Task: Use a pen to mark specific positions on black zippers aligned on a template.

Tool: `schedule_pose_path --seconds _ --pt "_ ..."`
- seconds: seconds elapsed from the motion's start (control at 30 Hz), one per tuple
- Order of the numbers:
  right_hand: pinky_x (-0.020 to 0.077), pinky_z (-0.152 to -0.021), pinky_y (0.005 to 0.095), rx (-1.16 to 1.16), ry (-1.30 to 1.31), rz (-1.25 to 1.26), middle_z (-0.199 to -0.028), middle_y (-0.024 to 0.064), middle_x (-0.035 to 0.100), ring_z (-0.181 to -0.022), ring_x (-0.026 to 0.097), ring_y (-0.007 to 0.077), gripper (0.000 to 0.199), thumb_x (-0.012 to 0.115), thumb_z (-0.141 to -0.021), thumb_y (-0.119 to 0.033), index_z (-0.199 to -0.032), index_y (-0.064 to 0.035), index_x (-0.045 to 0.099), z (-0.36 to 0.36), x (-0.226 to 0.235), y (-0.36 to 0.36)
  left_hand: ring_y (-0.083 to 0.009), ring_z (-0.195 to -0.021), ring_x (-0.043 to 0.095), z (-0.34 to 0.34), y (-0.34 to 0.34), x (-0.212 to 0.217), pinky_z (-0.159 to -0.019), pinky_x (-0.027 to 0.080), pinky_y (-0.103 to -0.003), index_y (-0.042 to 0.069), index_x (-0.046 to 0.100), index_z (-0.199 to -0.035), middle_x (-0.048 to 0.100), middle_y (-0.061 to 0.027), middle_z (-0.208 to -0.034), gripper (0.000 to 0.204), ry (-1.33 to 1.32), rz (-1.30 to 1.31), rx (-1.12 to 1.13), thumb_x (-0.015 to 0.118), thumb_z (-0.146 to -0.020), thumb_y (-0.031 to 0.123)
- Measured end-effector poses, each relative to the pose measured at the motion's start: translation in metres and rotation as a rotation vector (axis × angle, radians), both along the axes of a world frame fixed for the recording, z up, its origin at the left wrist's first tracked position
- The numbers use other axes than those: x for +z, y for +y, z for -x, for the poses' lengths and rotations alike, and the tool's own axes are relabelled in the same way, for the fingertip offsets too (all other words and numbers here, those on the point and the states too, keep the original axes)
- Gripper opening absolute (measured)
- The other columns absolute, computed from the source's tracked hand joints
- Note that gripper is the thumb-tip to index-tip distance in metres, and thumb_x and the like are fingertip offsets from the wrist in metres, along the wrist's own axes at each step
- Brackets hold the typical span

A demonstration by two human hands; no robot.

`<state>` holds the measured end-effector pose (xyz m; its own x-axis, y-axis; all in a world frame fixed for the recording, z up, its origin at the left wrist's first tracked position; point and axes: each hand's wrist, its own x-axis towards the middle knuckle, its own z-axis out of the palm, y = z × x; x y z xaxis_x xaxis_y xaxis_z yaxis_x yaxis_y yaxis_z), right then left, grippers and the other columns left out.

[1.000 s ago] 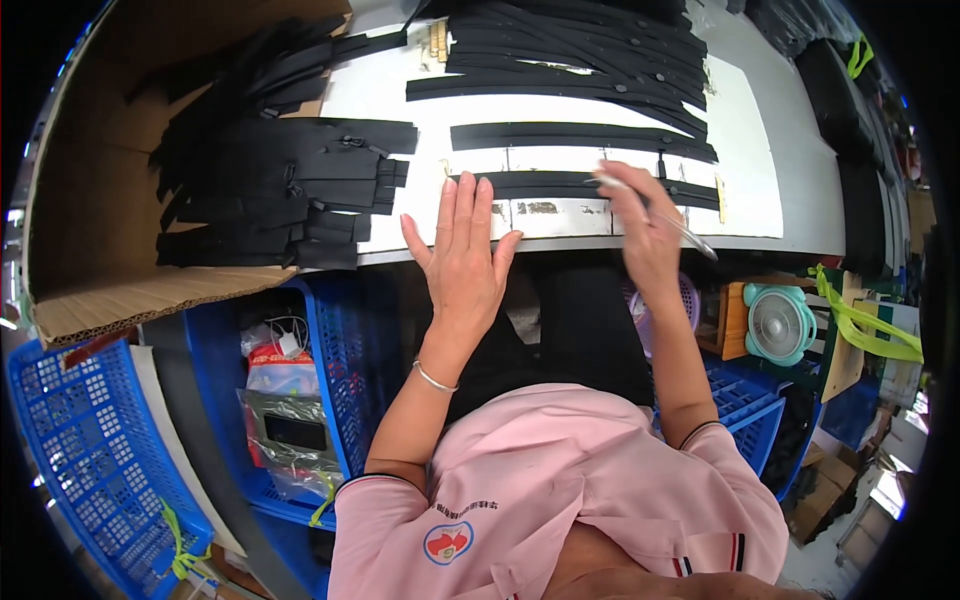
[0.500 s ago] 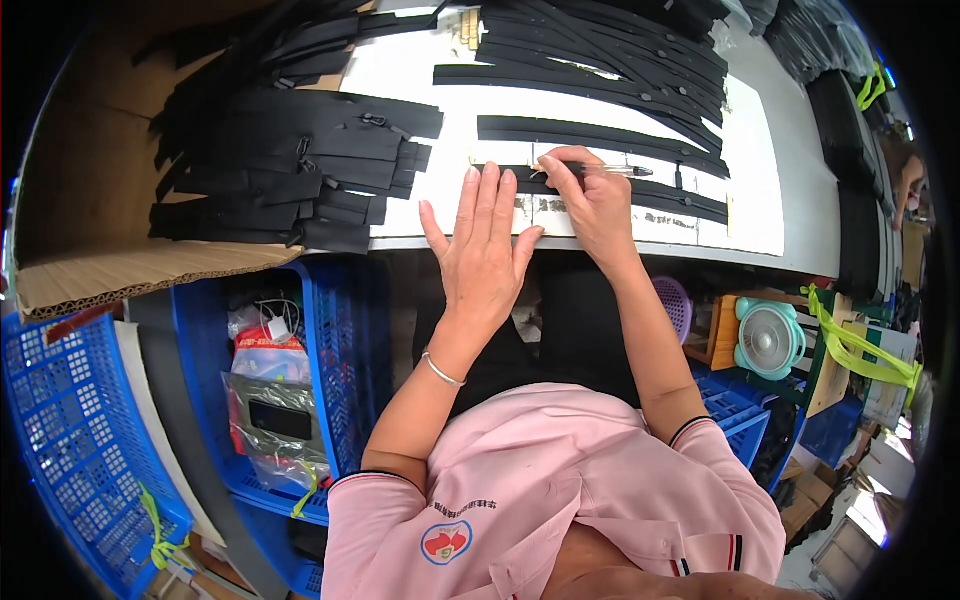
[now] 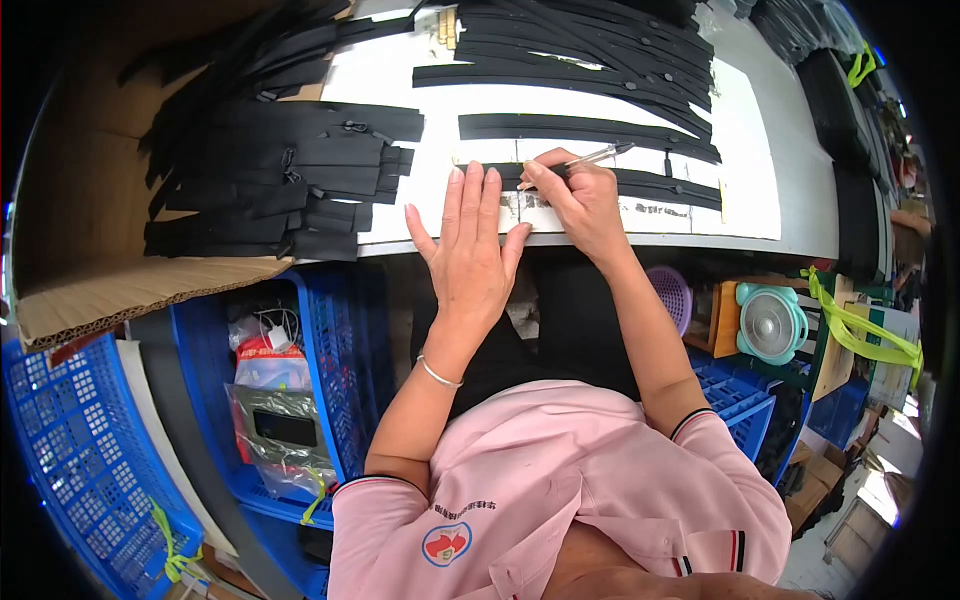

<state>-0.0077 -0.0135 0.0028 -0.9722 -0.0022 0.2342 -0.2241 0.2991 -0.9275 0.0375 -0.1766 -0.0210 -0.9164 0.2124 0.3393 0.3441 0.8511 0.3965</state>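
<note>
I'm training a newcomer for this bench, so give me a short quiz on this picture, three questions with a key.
1. Which hand holds the pen?
2. True or false: the left hand has its fingers stretched out over a black strip.
3. What colour is the casing of the small fan?
A) red
B) turquoise
C) black

Key: 1. The right hand. 2. True. 3. B.

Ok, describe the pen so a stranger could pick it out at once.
Start at the white board and find the black fabric strip nearest the person's body. Above its left part, the right hand holds the pen, its upper end slanting up to the right. Its thin, see-through barrel sets it apart from the flat black strips around it.
</note>
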Motion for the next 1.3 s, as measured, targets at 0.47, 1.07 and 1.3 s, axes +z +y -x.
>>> schedule_pose_path --seconds 0.47,1.07,1.3 --pt "0.0501 -0.062 0.0255 -0.023 0.044 0.098 -0.081 0.0065 0.073 -0.068 0.065 0.0102 0.018 0.065 -0.097 -0.006 -0.085 0.0061 0.071 -0.008 0.006 0.02 -0.0256 -0.151 0.035 0.001 0.001 0.0 -0.123 0.001 -0.061 0.009 0.047 -0.153 0.044 -0.009 -0.161 0.065 -0.02 0.028 -0.002 0.066 -0.098 0.038" --pt "0.0455 -0.054 0.0282 -0.32 0.131 -0.182 -0.077 0.005 0.072 -0.058 0.06 0.0128 0.025 0.069 -0.097 -0.019 -0.084 0.0018 0.071 -0.011 -0.006 0.089 -0.0254 -0.155 0.029 -0.001 0.0 0.003 -0.123 -0.001 -0.057 0.01 0.041 -0.157 0.04 -0.0072 -0.163 0.065 -0.046 0.047 -0.002 0.063 -0.101 0.033" --pt "0.0492 -0.061 0.027 -0.315 0.118 -0.295 -0.081 0.0061 0.073 -0.066 0.066 0.0135 0.02 0.068 -0.097 -0.012 -0.086 0.0039 0.071 -0.012 -0.01 0.097 -0.0359 -0.151 0.032 0.006 0.037 0.014 -0.122 0.013 -0.057 0.01 0.051 -0.15 0.042 -0.0131 -0.161 0.053 0.03 -0.152 -0.117 0.065 -0.1 0.023"
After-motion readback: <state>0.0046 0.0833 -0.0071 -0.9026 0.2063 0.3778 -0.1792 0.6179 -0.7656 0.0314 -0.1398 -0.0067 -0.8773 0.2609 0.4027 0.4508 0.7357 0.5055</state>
